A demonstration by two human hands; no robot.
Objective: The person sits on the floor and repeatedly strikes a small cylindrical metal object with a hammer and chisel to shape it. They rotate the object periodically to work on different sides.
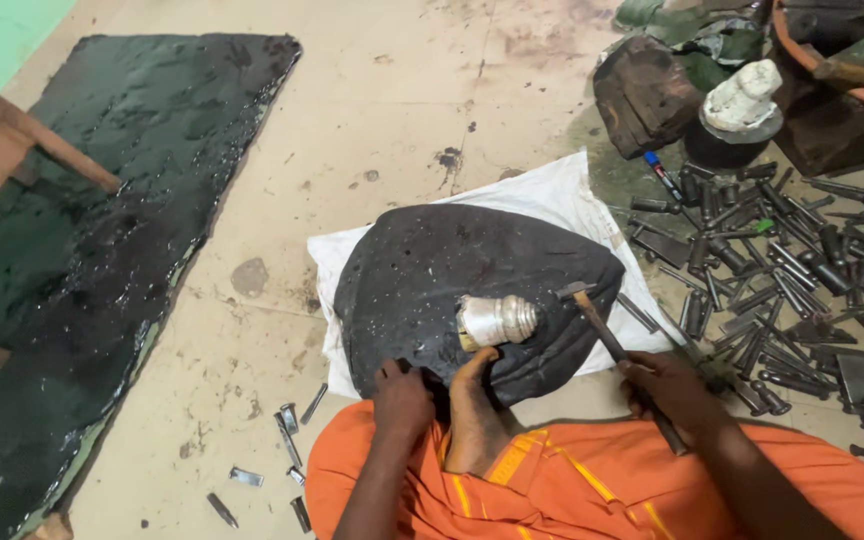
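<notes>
Right hand (674,388) is closed in a fist around the wooden handle of a small hammer (607,338); the hammer head sits just right of a ribbed silver metal piece (497,319), close to it but apart. The metal piece lies on its side on a dark rounded pitch-like mound (422,270), near the mound's front edge. A bare foot (470,405) presses up against the mound, toes just under the metal piece. Left hand (402,400) is curled, fingers gripping the mound's front edge, left of the foot. The mound rests on a white cloth (552,195) on the floor. A heap of steel punches and chisels (792,280) lies to the right. A few loose punches (292,440) lie on the floor at left. Orange garment (572,490) covers the lap.
</notes>
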